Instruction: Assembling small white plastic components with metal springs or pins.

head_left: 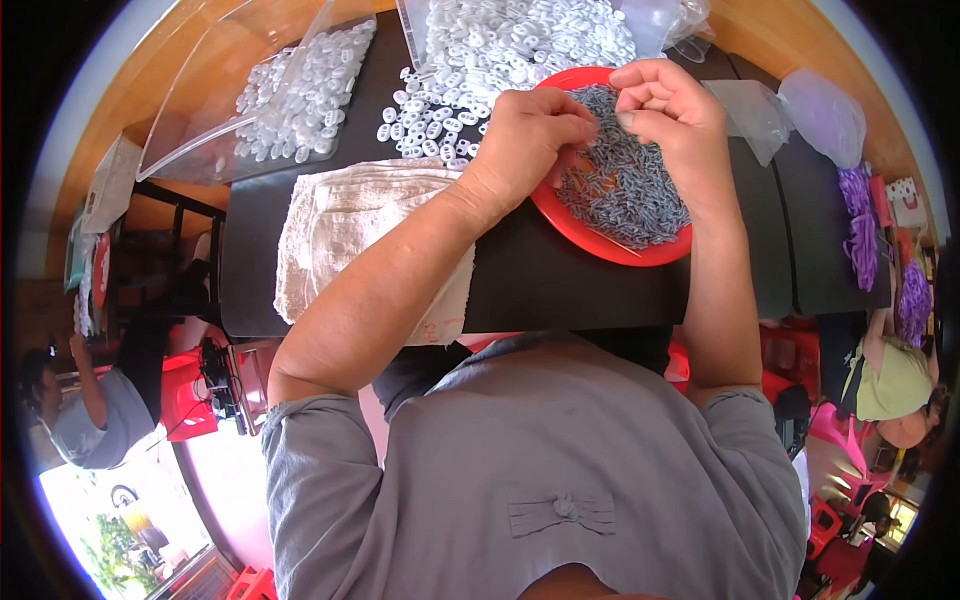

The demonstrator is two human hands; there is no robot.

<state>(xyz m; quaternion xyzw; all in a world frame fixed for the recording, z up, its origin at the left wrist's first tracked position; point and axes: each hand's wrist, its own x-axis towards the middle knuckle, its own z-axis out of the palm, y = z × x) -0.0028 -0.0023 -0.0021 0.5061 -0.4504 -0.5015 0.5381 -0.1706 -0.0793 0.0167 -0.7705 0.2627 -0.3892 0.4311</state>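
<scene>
Over a round red plate (577, 238) heaped with small grey screw-like pieces (640, 200), both of my hands are raised. My left hand (535, 135) is at the plate's left side with its fingers curled together; anything in its pinch is hidden. My right hand (680, 115) is over the far right rim, fingers bent and fingertips close to the thumb, and whatever it may hold is too small to make out. Just beyond and left of my left hand lie loose white oval plastic parts with holes (435, 120), spilling from a large pile (520, 35).
A folded cream cloth (330, 220) lies left of the plate on the black table (570, 290). A clear bin (290, 100) of white parts stands at far left. Clear plastic bags (825, 115) and purple ties (858, 230) are at right. Other people sit at both sides.
</scene>
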